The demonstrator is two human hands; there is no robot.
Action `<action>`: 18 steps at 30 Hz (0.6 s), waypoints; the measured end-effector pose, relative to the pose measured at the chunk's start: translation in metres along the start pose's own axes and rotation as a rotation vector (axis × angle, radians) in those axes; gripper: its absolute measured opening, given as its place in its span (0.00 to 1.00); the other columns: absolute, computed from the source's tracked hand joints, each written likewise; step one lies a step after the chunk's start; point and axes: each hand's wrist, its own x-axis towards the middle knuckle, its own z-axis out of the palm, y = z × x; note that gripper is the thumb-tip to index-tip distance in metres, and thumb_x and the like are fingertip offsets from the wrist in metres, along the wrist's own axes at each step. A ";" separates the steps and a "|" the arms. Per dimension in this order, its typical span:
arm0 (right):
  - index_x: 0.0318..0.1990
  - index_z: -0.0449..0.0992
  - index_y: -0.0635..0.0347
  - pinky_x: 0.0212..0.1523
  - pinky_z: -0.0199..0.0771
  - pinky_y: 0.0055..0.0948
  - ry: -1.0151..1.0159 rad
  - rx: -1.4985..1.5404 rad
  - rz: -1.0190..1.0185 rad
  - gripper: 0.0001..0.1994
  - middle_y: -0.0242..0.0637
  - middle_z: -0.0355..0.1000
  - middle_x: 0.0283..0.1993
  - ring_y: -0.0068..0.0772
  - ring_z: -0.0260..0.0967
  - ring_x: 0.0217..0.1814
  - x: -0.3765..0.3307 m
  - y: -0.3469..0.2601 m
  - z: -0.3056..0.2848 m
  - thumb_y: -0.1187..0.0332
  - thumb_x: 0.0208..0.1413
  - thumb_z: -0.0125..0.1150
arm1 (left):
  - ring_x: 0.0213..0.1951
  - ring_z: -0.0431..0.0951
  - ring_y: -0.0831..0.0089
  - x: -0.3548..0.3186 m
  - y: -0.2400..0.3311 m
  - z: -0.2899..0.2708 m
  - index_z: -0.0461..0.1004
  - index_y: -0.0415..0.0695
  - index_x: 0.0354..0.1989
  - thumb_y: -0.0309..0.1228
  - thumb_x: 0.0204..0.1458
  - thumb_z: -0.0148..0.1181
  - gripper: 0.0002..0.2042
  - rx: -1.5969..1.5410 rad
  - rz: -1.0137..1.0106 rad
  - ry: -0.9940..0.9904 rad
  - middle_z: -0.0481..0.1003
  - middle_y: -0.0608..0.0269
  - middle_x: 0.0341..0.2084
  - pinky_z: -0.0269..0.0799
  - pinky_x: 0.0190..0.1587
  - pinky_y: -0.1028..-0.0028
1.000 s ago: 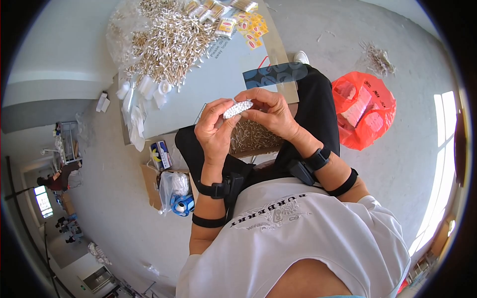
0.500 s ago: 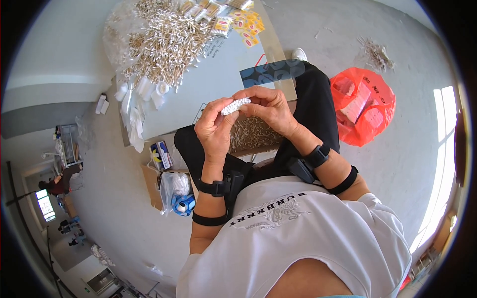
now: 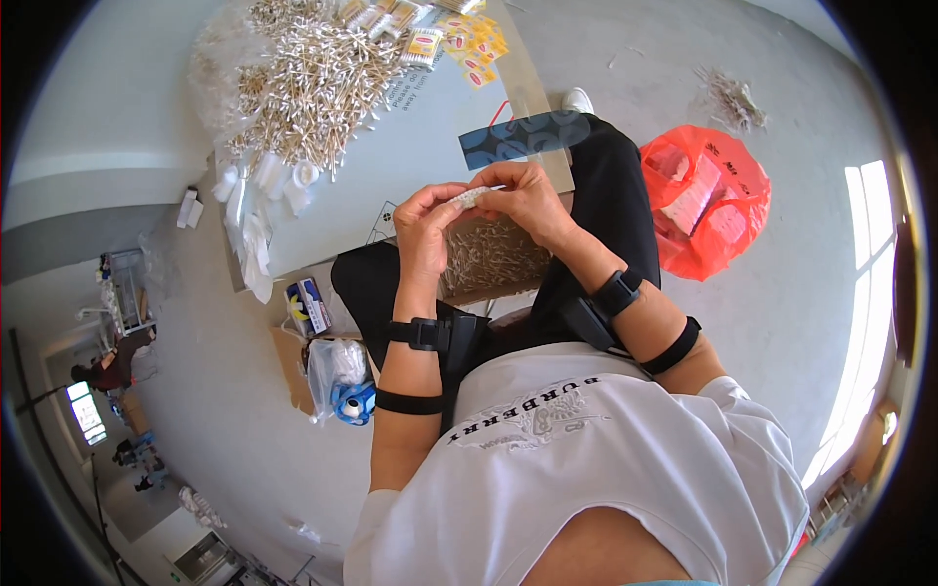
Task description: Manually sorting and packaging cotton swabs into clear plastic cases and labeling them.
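Between my two hands I grip a bundle of cotton swabs (image 3: 471, 198), its white tips facing up. My left hand (image 3: 427, 221) pinches the bundle's left end with thumb and fingers. On its right end, the thumb and fingers of my right hand (image 3: 528, 203) are closed. Just below the hands, at my lap, is a cardboard box (image 3: 493, 256) of loose cotton swabs. A large heap of cotton swabs (image 3: 318, 88) lies on the table ahead to the left.
Filled swab packs (image 3: 421, 46) and yellow cards (image 3: 475, 44) lie at the table's far side. A dark patterned strip (image 3: 518, 139) crosses its right edge. On the floor stand a red plastic bag (image 3: 705, 200) at right and an open carton (image 3: 293, 361) at left.
The bundle has tipped and is now more covered by my fingers. Both hands have closed in around it, and the whole view has shifted slightly.
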 end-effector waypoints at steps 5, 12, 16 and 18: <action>0.33 0.79 0.67 0.29 0.70 0.18 0.054 -0.006 0.037 0.06 0.30 0.74 0.27 0.16 0.69 0.27 0.001 0.005 -0.003 0.74 0.48 0.64 | 0.30 0.80 0.69 0.008 -0.007 0.003 0.76 0.29 0.32 0.15 0.49 0.55 0.05 0.010 -0.101 0.021 0.78 0.53 0.29 0.81 0.39 0.72; 0.35 0.79 0.67 0.29 0.68 0.15 0.058 -0.080 0.047 0.06 0.30 0.75 0.29 0.15 0.68 0.27 0.002 0.015 -0.005 0.76 0.49 0.63 | 0.30 0.79 0.70 0.012 -0.017 0.001 0.75 0.30 0.30 0.14 0.45 0.55 0.04 0.079 -0.114 0.035 0.77 0.54 0.28 0.80 0.36 0.72; 0.35 0.78 0.68 0.28 0.68 0.15 0.067 -0.105 0.041 0.06 0.30 0.75 0.29 0.15 0.68 0.27 0.003 0.019 -0.004 0.77 0.48 0.63 | 0.30 0.78 0.72 0.014 -0.018 0.001 0.75 0.30 0.29 0.15 0.44 0.55 0.04 0.117 -0.123 0.040 0.77 0.55 0.28 0.79 0.36 0.73; 0.35 0.78 0.68 0.28 0.68 0.16 0.080 -0.134 0.026 0.06 0.30 0.74 0.29 0.15 0.68 0.28 0.003 0.021 -0.004 0.77 0.48 0.63 | 0.29 0.79 0.71 0.015 -0.018 0.002 0.74 0.30 0.28 0.14 0.43 0.55 0.04 0.109 -0.120 0.047 0.77 0.54 0.27 0.80 0.35 0.72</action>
